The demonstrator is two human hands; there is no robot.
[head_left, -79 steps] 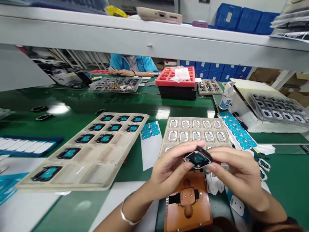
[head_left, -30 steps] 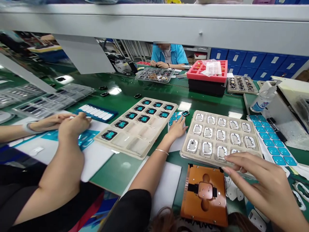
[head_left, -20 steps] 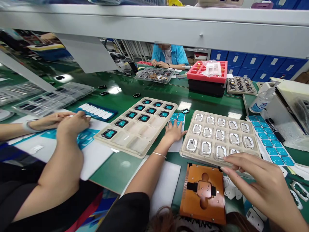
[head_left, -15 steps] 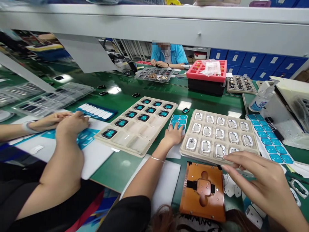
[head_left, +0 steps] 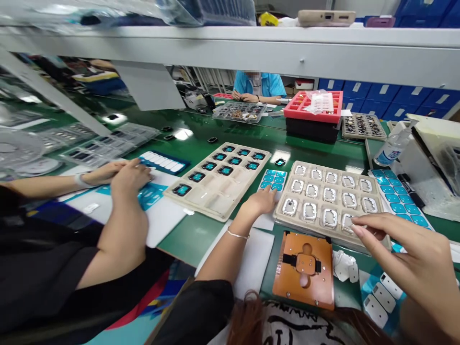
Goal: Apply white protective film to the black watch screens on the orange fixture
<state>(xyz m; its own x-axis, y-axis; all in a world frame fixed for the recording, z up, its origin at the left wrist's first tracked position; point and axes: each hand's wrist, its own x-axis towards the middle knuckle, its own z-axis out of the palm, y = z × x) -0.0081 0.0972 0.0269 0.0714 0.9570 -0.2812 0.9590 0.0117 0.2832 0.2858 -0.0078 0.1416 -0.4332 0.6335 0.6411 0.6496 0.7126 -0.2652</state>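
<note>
My left hand rests on a small sheet of blue square stickers, fingers stretched out onto its lower part. Over the lower right of a beige tray of white frames reaches my right hand. Its thumb and index finger are slightly apart at the edge of a white rounded frame; the other fingers are partly hidden. No held thing shows in either hand. Below the tray lies an orange fixture plate with a square seat and black strips.
Left of my hand lies a beige tray with blue-covered dark frames. A co-worker's hands work over blue film. White pieces, a longer sticker sheet and a bottle are right. A shelf beam crosses above.
The view has shifted, moving most things right and the nearer ones slightly up. My right thumb and index finger have come closer together at a frame. My left fingers are less spread on the stickers.
</note>
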